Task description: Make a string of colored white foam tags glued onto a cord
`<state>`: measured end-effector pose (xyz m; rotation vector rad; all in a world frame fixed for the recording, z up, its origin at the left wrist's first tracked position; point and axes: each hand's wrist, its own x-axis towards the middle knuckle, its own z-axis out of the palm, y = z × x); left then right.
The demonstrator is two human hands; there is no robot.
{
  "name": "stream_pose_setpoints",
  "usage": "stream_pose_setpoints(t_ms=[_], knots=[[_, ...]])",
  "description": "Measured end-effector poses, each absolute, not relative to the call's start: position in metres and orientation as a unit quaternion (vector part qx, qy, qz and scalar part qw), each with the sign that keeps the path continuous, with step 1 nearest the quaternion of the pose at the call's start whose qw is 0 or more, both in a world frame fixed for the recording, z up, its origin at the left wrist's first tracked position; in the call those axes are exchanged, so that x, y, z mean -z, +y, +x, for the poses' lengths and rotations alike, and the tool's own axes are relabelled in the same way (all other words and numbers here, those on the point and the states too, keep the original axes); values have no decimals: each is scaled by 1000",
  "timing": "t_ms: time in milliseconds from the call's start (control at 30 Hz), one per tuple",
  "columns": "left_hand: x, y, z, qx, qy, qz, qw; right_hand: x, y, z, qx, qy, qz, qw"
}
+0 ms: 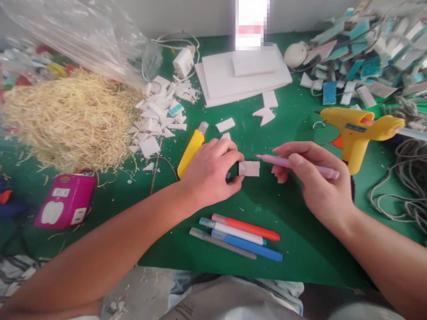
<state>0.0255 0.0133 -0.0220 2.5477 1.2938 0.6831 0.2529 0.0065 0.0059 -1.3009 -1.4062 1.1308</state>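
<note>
Looks like the left hand (211,173) has its fingers (235,156) pinching a small pale block (251,169) by one end, probably keeping its face clear, while the right hand (325,184) grips a pink felt-tip (275,159), nib just beside it, other markers (236,241) handily bodyward of both.

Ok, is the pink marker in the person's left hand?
No, the right hand holds the pink marker, while the left hand grips a small pale piece.

Room between hands (215,175) and markers (240,242); glue gun (358,129), apparent cables (408,166) block right.
</note>
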Motion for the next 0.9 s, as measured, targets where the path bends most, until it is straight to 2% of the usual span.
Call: stream_pose_setpoints(t_ms=[167, 367, 567, 700, 900], knots=[[22, 13, 26, -228, 437, 865, 95, -7, 8, 251, -460, -593, -549, 368], [22, 14, 26, -234, 435, 865, 90, -1, 8, 246, -435, -595, -562, 376], [23, 14, 26, -238, 435, 863, 96, -5, 8, 248, -429, -624, -560, 336], [24, 13, 25, -242, 434, 862, 97, -4, 8, 248, -429, -594, -569, 374], [24, 14, 25, -241, 431, 864, 99, -2, 8, 248, -426, -603, -575, 353]])
